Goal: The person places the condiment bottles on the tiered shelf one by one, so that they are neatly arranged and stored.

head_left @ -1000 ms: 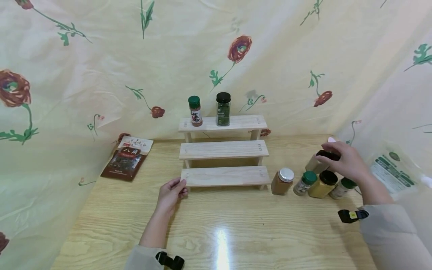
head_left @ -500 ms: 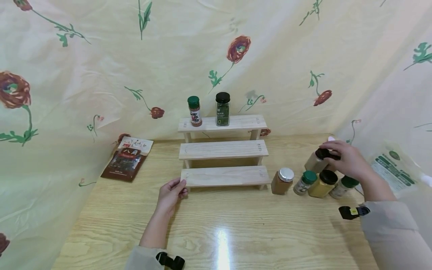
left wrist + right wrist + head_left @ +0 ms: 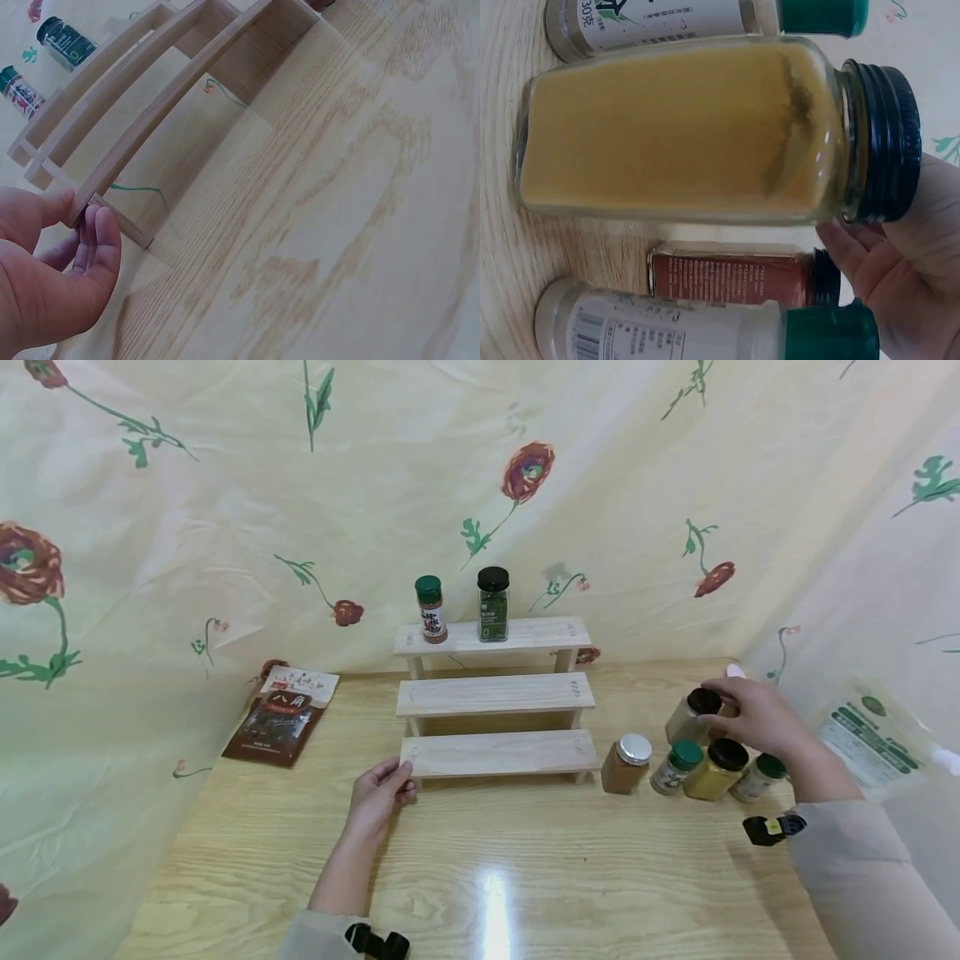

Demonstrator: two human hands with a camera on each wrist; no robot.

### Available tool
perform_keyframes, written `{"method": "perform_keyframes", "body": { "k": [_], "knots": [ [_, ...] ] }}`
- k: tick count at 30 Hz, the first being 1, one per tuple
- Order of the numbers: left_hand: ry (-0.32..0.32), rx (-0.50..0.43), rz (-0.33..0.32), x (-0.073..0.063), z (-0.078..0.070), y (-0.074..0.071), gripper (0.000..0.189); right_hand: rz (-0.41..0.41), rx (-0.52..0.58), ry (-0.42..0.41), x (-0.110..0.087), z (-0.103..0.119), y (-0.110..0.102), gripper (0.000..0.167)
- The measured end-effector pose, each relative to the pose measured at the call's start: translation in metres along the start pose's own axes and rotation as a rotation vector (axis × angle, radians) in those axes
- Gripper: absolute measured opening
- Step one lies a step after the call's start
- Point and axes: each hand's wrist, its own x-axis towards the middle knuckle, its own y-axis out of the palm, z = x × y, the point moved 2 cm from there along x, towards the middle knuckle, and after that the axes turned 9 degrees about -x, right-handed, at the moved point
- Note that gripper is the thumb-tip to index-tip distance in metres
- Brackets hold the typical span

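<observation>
My left hand (image 3: 378, 797) pinches the left end of the bottom step of a three-tier wooden rack (image 3: 498, 753), thumb on top and fingers beneath. At the right, my right hand (image 3: 757, 722) holds a pale spice jar (image 3: 681, 724) by its black lid, thumb and fingers on opposite sides. In front of it stand a green-capped shaker (image 3: 677, 768), a black-lidded jar of yellow powder (image 3: 716, 770) and another green-capped shaker (image 3: 757, 779). The right wrist view shows a reddish jar (image 3: 735, 274) behind these; there the yellow jar hides the held one.
A brown jar with a silver lid (image 3: 627, 764) stands right of the rack. On the top step are a green-capped shaker (image 3: 431, 610) and a black-lidded jar (image 3: 492, 606). A brown packet (image 3: 281, 718) lies left; a white-green packet (image 3: 870, 735) leans at the right.
My right hand has shifted slightly left, and the pale black-lidded jar has moved left with it. My left hand keeps its hold on the rack.
</observation>
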Motion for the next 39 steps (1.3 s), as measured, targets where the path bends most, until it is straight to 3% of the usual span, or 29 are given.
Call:
{"method": "perform_keyframes", "body": {
  "k": [2, 5, 16, 32, 39],
  "knots": [
    [0.002, -0.001, -0.003, 0.001, 0.000, 0.000, 0.047, 0.044, 0.017, 0.029, 0.002, 0.000, 0.002, 0.057],
    [0.004, -0.006, -0.002, 0.001, 0.000, 0.000, 0.048, 0.047, 0.034, 0.048, 0.003, 0.000, 0.005, 0.059],
    [-0.006, 0.005, 0.008, -0.001, 0.001, -0.001, 0.049, -0.119, 0.031, -0.002, 0.005, 0.001, 0.011, 0.049],
    [0.002, -0.002, 0.020, 0.000, 0.001, -0.002, 0.050, -0.217, 0.216, 0.105, 0.022, 0.026, -0.018, 0.053],
    [0.005, -0.009, 0.017, 0.000, 0.001, -0.001, 0.050, -0.279, 0.236, 0.134, 0.030, 0.045, -0.030, 0.051]
  ]
}}
